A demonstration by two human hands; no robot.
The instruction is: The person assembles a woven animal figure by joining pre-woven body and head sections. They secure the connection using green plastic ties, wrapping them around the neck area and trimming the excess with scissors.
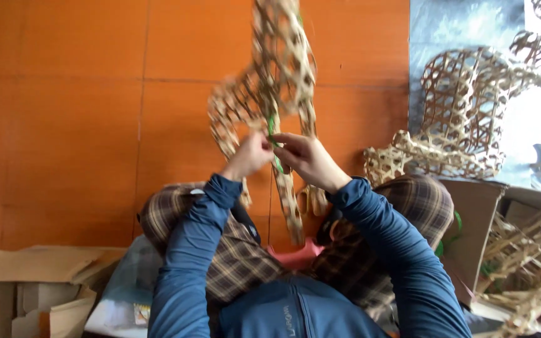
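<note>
Orange floor tiles (pixel 64 125) are filling most of the view, and a person is sitting on them with both knees up in checked trousers (pixel 239 256). Blue sleeves (pixel 183 275) are reaching forward from the body.

Both hands are meeting in front of the knees. They are working on a woven cane frame (pixel 280 69), an open lattice shape that is rising up past the top edge of the picture. One long woven strip of it is hanging down between the knees.

The left hand (pixel 252 155) is pinching the frame near its middle, with the fingers closed tight on the weave. The right hand (pixel 305 158) is just beside it, almost touching it. Its fingers are closed on a thin green tie (pixel 273 134) that is running across the frame between the two hands.

Off to the right, another woven cane shape (pixel 464 112) is lying on a grey sheet (pixel 458 25). More woven pieces (pixel 527 275) are piling up by the right edge, next to a brown cardboard box (pixel 477 219). Something pink (pixel 295 255) is peeking out between the knees. At the bottom left, flat cardboard pieces (pixel 32 263) are lying on the floor.
</note>
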